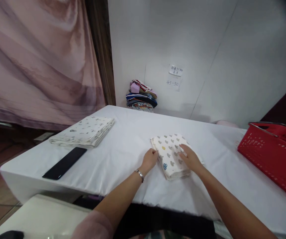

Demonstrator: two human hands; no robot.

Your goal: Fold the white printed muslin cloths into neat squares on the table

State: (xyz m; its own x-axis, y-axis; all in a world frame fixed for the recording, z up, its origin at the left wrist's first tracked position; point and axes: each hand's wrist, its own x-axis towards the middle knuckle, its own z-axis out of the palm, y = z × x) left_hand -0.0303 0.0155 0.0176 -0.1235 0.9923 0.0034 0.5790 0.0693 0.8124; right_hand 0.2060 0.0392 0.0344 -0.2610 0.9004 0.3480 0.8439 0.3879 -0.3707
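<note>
Just right of centre frame, my hands sit apart: left hand [150, 159] curled at the printed folded cloth [170, 153], grip unclear; right hand [189, 157] open over its top.

On the cloth [168, 153] lies the right hand [190, 157]; the left hand [150, 157] meets the cloth's left edge; rightward, a basket [269, 159].

Two hands [150, 159] [191, 158], two cloth bundles [84, 130] [168, 147], one phone [64, 163], one basket [272, 156], one bracelet [140, 175], one stack of fabrics [142, 97] and two paper notes [176, 70] [173, 83] can be counted.
</note>
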